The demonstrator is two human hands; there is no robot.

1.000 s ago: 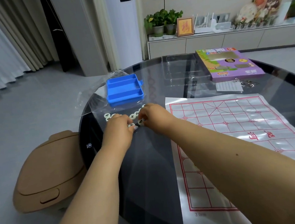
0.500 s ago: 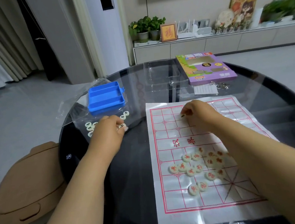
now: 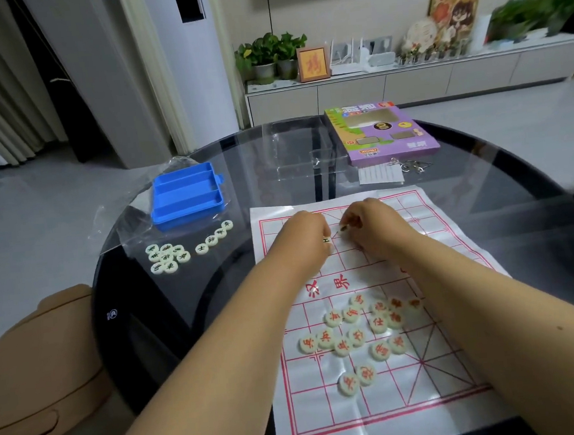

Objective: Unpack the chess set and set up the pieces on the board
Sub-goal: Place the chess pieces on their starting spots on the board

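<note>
Black-marked piece [image 3: 327, 240], carried over from the worktop cluster [image 3: 167, 257], is pinched in left hand [image 3: 309, 231]; another is pinched in right hand [image 3: 370, 224] over board [image 3: 453, 249]; far-side placement is begun.

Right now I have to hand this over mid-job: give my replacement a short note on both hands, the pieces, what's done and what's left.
Left hand: over the far half of the board, pinching a black-lettered piece.
Right hand: beside it, fingertips on another piece, lettering unreadable.
Black pieces: a cluster plus a short row on the glass table, near the empty blue tray.
Red pieces: loose heap on the near half.
Done: set unpacked, board laid flat.
Left: no piece visibly in its starting place yet; place both colours.
</note>
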